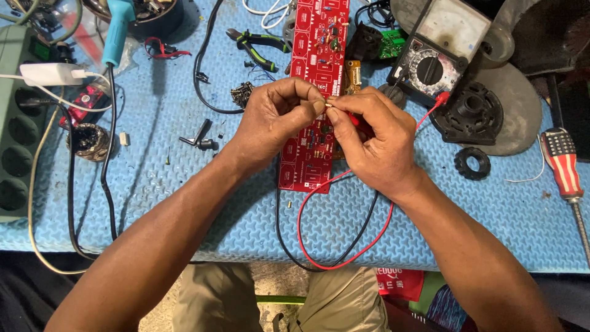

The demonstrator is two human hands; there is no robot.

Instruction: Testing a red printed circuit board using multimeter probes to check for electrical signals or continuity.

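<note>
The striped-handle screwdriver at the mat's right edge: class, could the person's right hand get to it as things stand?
Probably yes. The screwdriver lies in the open on the blue mat, with nothing over it. But the right hand is busy, its fingers pinching a small part with the left hand over the red circuit board.

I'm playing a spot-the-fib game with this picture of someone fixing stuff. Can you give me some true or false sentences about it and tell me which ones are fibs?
1. Both hands meet over a long red circuit board. True.
2. The left hand and right hand pinch a tiny part between their fingertips. True.
3. The mat under everything is yellow. False: it is blue.
4. The meter with the round dial lies to the left of the board. False: it lies to the right.
5. A screwdriver with a striped handle lies at the right edge. True.
6. The pliers are in the right hand. False: they lie on the mat, left of the board.
</note>
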